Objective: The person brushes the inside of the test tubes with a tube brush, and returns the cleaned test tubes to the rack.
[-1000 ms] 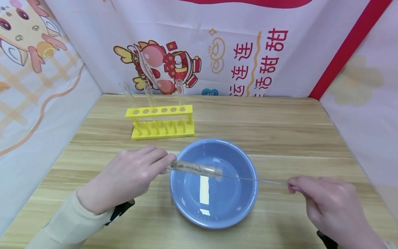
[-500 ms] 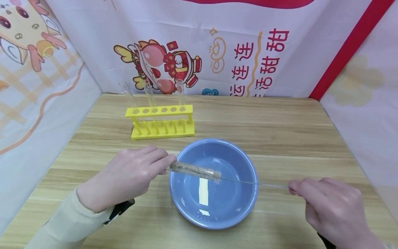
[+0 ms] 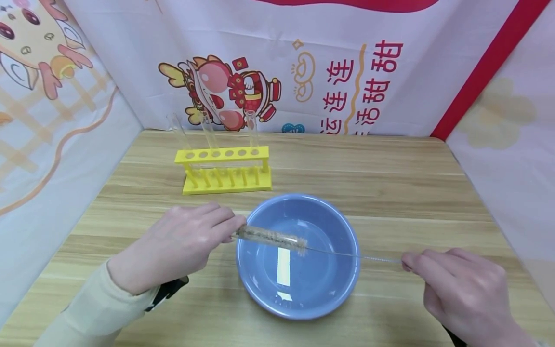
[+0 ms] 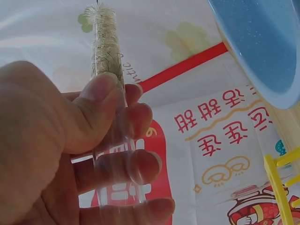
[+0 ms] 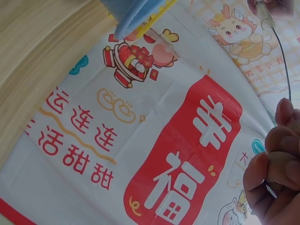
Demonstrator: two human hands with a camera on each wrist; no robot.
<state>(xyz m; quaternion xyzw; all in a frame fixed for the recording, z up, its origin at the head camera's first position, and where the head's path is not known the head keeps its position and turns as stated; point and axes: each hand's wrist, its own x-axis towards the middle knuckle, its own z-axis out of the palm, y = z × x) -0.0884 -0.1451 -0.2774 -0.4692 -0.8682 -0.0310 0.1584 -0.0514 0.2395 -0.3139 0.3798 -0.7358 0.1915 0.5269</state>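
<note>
My left hand (image 3: 182,241) grips a clear glass test tube (image 4: 133,180), thumb on one side and fingers wrapped round the other. Inside the tube's mouth end sits the pale bristle head of a test tube brush (image 4: 107,47), a tuft of bristles sticking out of the opening. From there the brush's thin twisted wire runs right to my right hand (image 3: 466,284), whose curled fingers pinch it. Tube and bristles lie nearly level over the blue basin (image 3: 299,315). In the right wrist view, the fingers (image 5: 276,164) hold the wire at the right edge.
Behind the basin stands a yellow test tube rack (image 3: 223,155) holding several clear test tubes, some leaning. The wooden table (image 3: 390,178) is bordered by printed white cloth (image 3: 295,29) at the back and sides. Light reflects off the basin's bottom.
My right hand has shifted slightly right and down with the wire, then shows little movement. The left hand and the tube hold almost still; basin and rack stay put.
</note>
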